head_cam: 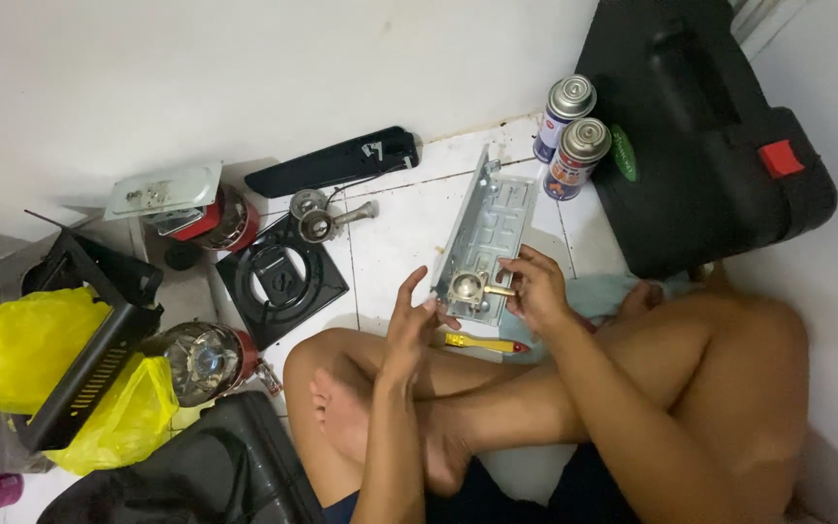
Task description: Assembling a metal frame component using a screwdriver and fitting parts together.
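left hand (pixel 409 325) open, steadying bracket (pixel 487 233) | right hand (pixel 535 286) pinching brass valve (pixel 472 287) at 6 o'clock end | best kept level, turned gently | screwdriver (pixel 482 343) on floor (pixel 400 223)

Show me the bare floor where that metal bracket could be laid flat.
Free: the white tiles between the metal bracket and the black grate, below the black handle. Crowded: the left side with lanterns and yellow bags, and the corner by the two gas cans and black case.
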